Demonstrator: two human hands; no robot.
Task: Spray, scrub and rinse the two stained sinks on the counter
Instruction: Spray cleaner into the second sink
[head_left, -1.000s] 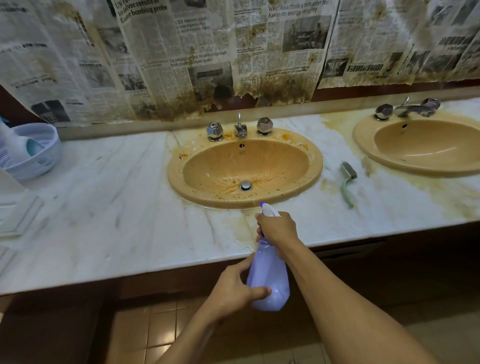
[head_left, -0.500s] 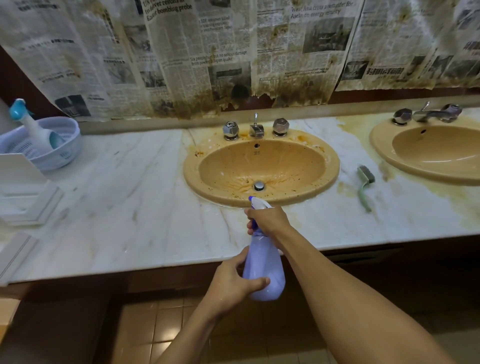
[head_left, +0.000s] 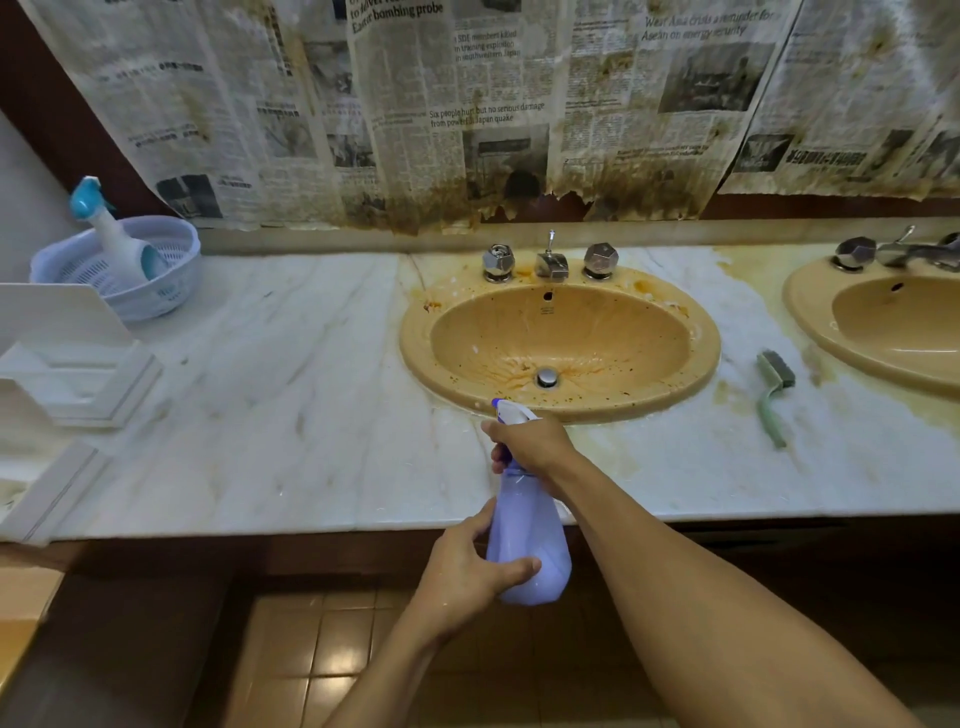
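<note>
Here, right hand (head_left: 530, 446) fingers grip the spray bottle (head_left: 529, 540) neck; left hand (head_left: 465, 571) fingers clasp its body.

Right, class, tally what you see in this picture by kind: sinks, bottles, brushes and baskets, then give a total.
Sinks: 2, the middle sink and the right sink.
Bottles: 2, the purple spray bottle and the white bottle.
Brushes: 1, the green brush.
Baskets: 1, the white basket.
Total: 6.
</note>
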